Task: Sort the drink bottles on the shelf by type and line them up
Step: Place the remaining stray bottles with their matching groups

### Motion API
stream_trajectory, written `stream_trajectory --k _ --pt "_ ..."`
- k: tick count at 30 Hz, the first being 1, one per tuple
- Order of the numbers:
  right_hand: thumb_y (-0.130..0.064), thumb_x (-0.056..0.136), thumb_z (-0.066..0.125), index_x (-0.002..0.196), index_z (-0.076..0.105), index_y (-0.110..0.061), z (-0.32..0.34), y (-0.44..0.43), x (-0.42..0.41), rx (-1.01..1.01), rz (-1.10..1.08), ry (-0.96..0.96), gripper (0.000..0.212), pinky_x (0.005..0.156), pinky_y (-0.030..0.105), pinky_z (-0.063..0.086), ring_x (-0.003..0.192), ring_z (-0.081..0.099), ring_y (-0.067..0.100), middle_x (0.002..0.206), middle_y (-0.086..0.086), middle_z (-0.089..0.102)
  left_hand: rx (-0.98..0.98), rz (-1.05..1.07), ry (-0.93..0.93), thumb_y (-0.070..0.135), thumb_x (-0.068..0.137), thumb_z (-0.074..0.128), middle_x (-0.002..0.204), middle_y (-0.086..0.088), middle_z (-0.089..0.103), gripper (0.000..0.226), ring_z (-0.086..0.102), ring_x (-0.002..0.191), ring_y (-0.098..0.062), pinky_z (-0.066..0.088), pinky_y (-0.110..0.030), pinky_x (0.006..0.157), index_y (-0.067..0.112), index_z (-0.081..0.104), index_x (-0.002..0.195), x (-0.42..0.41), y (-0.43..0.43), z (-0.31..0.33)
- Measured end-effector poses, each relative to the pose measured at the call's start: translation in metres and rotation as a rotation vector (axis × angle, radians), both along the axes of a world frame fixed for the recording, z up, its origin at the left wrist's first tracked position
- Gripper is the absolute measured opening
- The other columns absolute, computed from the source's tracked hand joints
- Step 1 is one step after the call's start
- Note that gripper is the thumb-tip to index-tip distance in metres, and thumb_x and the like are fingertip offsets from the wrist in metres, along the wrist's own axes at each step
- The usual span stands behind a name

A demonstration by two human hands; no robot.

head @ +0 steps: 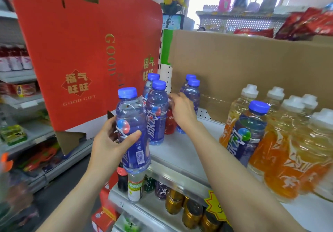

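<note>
My left hand (pixel 110 141) grips a blue-capped purple drink bottle (pixel 132 129), held upright just off the shelf's left front corner. My right hand (pixel 182 109) reaches in between standing purple bottles, fingers around a small red bottle (pixel 169 123) that it mostly hides. A purple bottle (pixel 156 113) stands left of that hand, with another behind it, and two more purple bottles (pixel 192 96) stand to its right. One purple bottle (pixel 246 132) stands among several orange drink bottles (pixel 281 147) with white caps on the right of the white shelf (pixel 180 152).
A large red gift carton (pixel 86 51) leans at the shelf's left end. A brown cardboard sheet (pixel 252 69) backs the shelf. Below, the lower shelf holds gold cans (pixel 191 213) and assorted bottles. Another shelving unit (pixel 21 91) stands across the aisle on the left.
</note>
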State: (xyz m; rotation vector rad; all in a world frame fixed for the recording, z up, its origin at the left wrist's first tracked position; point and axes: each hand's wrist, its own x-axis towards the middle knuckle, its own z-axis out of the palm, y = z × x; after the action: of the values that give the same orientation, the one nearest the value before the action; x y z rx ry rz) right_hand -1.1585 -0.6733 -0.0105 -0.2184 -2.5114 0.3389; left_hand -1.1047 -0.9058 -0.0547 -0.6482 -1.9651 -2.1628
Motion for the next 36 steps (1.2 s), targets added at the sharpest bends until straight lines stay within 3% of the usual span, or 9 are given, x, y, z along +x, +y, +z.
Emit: stream_trajectory --k 5,9,12,17,20,23,28,34,36 --pt "-0.017 0.099 0.056 0.117 0.07 -0.011 0.004 0.005 0.05 -0.121 -0.082 0.033 0.024 0.078 0.036 0.039 0.103 0.058 0.039 0.11 0.017 0.06 0.01 -0.025 0.022 0.029 0.068 0.076 0.11 0.009 0.072 0.057 0.068 0.099 -0.007 0.055 -0.023 0.081 0.024 0.06 0.122 -0.004 0.008 -0.002" --pt "-0.017 0.099 0.058 0.112 0.074 -0.011 0.002 0.016 0.105 -0.129 -0.16 0.091 0.022 0.076 0.035 0.037 0.098 0.058 0.033 0.105 0.011 0.055 -0.028 -0.057 0.057 0.024 0.073 0.079 0.112 0.011 0.069 0.056 0.066 0.094 0.003 0.053 -0.014 0.076 0.027 0.056 0.123 -0.002 0.03 0.002" --pt "-0.014 0.097 0.06 0.103 0.078 -0.01 0.005 0.023 0.136 -0.074 -0.215 0.16 0.019 0.077 0.038 0.044 0.093 0.058 0.032 0.098 0.013 0.06 -0.084 -0.108 0.073 0.038 0.066 0.086 0.117 0.009 0.067 0.075 0.065 0.101 -0.002 0.054 -0.027 0.087 0.023 0.052 0.131 0.0 0.057 0.001" --pt "-0.006 0.09 0.067 0.121 0.07 -0.009 -0.016 0.026 0.153 -0.009 -0.245 0.155 0.032 0.086 0.034 0.043 0.108 0.055 0.034 0.111 0.013 0.054 -0.141 -0.129 0.132 0.028 0.074 0.083 0.114 0.013 0.066 0.063 0.063 0.103 -0.001 0.051 -0.031 0.094 0.038 0.045 0.123 0.003 0.106 -0.004" --pt "-0.01 0.094 0.063 0.137 0.057 -0.011 -0.03 0.018 0.152 -0.052 -0.248 0.13 0.044 0.101 0.044 0.045 0.121 0.051 0.035 0.13 0.015 0.052 -0.161 -0.111 0.164 0.027 0.076 0.081 0.108 0.018 0.064 0.056 0.063 0.1 -0.001 0.05 -0.03 0.092 0.035 0.048 0.121 -0.005 0.132 -0.007" --pt "-0.021 0.099 0.057 0.151 0.04 -0.02 -0.038 0.009 0.15 -0.151 -0.263 0.094 0.055 0.103 0.039 0.038 0.131 0.046 0.031 0.143 0.01 0.046 -0.169 -0.097 0.18 0.024 0.079 0.079 0.109 0.014 0.062 0.053 0.061 0.104 -0.009 0.045 -0.025 0.086 0.032 0.046 0.12 -0.014 0.151 -0.007" --pt "-0.029 0.094 0.067 0.158 0.02 -0.025 -0.045 0.004 0.154 -0.277 -0.243 0.059 0.079 0.107 0.037 0.038 0.136 0.046 0.024 0.153 0.005 0.042 -0.184 -0.143 0.189 0.022 0.083 0.075 0.126 0.003 0.06 0.061 0.058 0.115 -0.014 0.047 -0.035 0.098 0.02 0.042 0.135 -0.039 0.173 -0.013" --pt "-0.029 0.087 0.075 0.156 0.015 -0.023 -0.053 -0.004 0.15 -0.406 -0.296 0.09 0.092 0.105 0.037 0.04 0.134 0.047 0.027 0.153 0.006 0.042 -0.27 -0.152 0.167 0.018 0.09 0.065 0.144 -0.006 0.048 0.073 0.048 0.131 -0.022 0.04 -0.039 0.108 0.017 0.024 0.151 -0.04 0.174 -0.009" --pt "-0.031 0.087 0.075 0.15 0.027 -0.02 -0.053 -0.005 0.151 -0.424 -0.316 0.112 0.08 0.098 0.033 0.04 0.13 0.051 0.027 0.145 0.006 0.048 -0.284 -0.113 0.242 0.015 0.095 0.058 0.154 -0.008 0.035 0.07 0.037 0.14 -0.02 0.031 -0.027 0.113 0.013 0.02 0.154 -0.025 0.163 -0.01"
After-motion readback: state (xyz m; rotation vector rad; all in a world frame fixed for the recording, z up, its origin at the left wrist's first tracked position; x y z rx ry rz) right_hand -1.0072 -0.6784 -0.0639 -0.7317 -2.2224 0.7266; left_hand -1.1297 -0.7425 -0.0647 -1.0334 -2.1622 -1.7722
